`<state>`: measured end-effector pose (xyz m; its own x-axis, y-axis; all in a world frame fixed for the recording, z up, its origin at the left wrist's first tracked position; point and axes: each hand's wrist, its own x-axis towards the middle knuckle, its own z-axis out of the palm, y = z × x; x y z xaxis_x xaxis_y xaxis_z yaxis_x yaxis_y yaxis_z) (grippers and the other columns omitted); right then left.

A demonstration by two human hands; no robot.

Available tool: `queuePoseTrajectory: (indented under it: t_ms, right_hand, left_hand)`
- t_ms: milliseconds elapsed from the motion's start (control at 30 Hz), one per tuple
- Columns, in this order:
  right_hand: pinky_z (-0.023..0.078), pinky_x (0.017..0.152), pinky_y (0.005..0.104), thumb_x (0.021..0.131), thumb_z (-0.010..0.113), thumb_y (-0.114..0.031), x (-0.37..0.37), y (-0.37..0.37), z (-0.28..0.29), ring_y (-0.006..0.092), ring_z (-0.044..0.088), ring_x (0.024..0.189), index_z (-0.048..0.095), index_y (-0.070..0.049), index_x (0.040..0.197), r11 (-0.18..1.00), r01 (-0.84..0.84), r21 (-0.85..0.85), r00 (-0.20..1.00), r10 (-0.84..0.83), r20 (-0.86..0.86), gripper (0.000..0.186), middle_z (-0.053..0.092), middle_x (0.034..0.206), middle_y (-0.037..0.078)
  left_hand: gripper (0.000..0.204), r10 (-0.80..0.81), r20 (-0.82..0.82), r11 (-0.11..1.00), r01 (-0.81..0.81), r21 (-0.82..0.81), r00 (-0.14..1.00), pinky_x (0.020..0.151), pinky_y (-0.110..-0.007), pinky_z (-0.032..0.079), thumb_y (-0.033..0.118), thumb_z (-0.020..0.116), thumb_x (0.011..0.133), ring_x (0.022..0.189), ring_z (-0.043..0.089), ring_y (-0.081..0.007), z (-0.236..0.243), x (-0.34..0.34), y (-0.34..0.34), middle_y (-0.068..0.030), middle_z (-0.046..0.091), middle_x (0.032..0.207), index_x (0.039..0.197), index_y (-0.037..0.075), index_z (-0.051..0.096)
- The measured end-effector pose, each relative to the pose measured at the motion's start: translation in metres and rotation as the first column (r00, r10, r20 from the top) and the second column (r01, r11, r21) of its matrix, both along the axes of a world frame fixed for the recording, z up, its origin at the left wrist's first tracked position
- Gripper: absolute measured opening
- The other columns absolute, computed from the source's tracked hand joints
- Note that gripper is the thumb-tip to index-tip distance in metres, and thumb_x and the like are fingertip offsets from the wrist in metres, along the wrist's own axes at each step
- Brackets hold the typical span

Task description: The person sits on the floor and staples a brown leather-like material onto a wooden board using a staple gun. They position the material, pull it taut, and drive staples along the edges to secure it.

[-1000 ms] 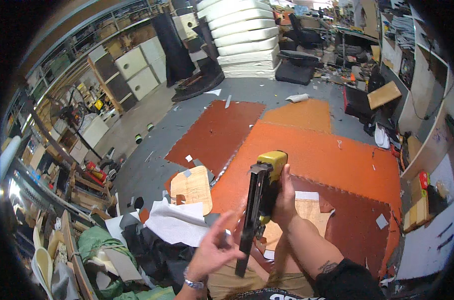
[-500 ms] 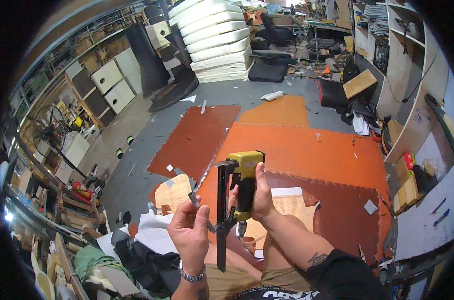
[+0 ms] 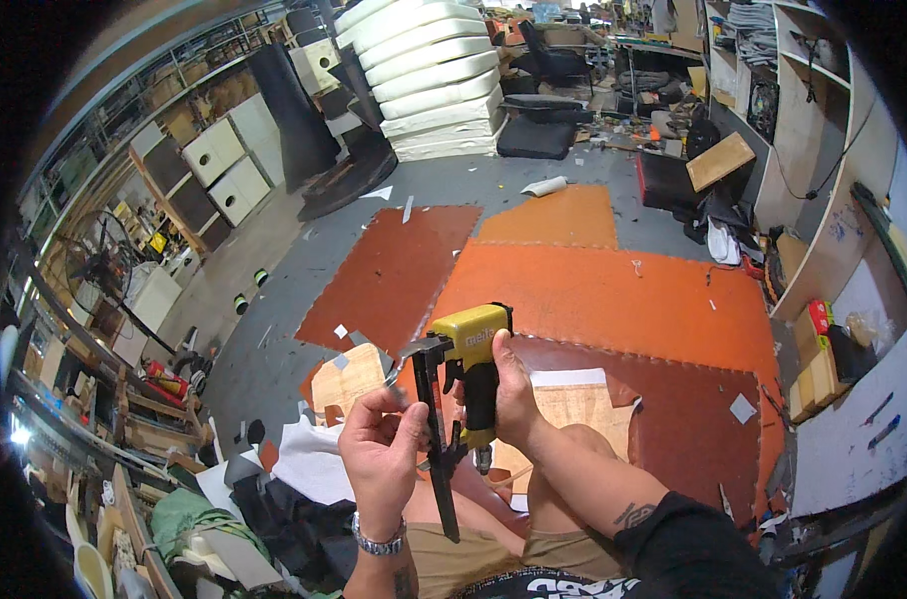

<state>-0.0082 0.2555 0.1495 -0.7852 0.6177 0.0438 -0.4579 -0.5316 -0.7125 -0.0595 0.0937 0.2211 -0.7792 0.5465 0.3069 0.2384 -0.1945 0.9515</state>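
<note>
My right hand (image 3: 516,399) grips the black handle of a yellow and black pneumatic staple gun (image 3: 469,332), held upright in front of my lap. The gun's long dark magazine points down toward me, and an air fitting (image 3: 483,460) shows under the handle. Beside the magazine, my left hand (image 3: 382,454) pinches a short strip of staples (image 3: 395,380) between thumb and fingers. Most of the strip is hidden by the fingers. A pale wooden panel (image 3: 571,416) lies under and beyond my forearm, and a smaller cut board (image 3: 348,377) is past my left hand.
Orange leather sheet (image 3: 613,299) and dark red sheets (image 3: 389,270) cover the floor ahead. White foam cushions (image 3: 434,75) are stacked at the back. Shelving (image 3: 813,130) stands on the right. At left are a fan (image 3: 94,265), white fabric (image 3: 314,459) and piled scraps.
My left hand has moved slightly up and right, against the magazine, and the strip now shows less. The staple gun has shifted a little left and turned slightly.
</note>
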Motion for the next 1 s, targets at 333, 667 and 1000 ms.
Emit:
queuePoseTrajectory:
  t_ms: [333,667,1000]
  right_hand:
    - [0.051,0.051,0.0307,0.101,0.036,-0.082,-0.006,0.01,-0.007,0.0159,0.062,0.056,0.068,-0.011,0.109,0.97,-0.167,-0.177,0.983,0.149,-0.111,0.078,0.066,0.074,0.004]
    - [0.053,0.062,0.027,0.102,0.038,-0.081,-0.009,-0.048,-0.006,0.0123,0.065,0.071,0.066,-0.011,0.123,0.736,-0.666,-0.124,0.677,0.666,0.312,0.078,0.067,0.09,0.004]
    - [0.053,0.093,0.0403,0.094,0.064,-0.074,0.031,-0.043,-0.013,0.0294,0.065,0.112,0.064,0.007,0.115,0.337,-0.65,0.681,0.744,0.466,0.48,0.084,0.063,0.113,0.021]
  left_hand:
    - [0.114,-0.334,-0.146,0.922,0.291,-0.254,0.931,0.101,-0.042,0.056,0.038,0.102,0.066,0.131,0.059,-0.0266,-0.029,-0.029,-0.028,-0.0129,0.056,0.149,0.158,0.008,0.042]
    - [0.048,-0.083,-0.417,0.993,0.109,0.038,0.905,0.115,-0.045,0.046,0.029,0.08,0.095,0.13,0.065,-0.0306,-0.021,-0.039,-0.022,-0.0175,0.073,0.131,0.129,-0.003,0.071]
    - [0.024,0.22,-0.272,0.971,-0.238,-0.032,0.937,0.091,-0.028,0.055,0.012,0.071,0.104,0.101,0.071,-0.0148,-0.034,-0.045,-0.037,-0.0106,0.077,0.11,0.121,-0.006,0.074]
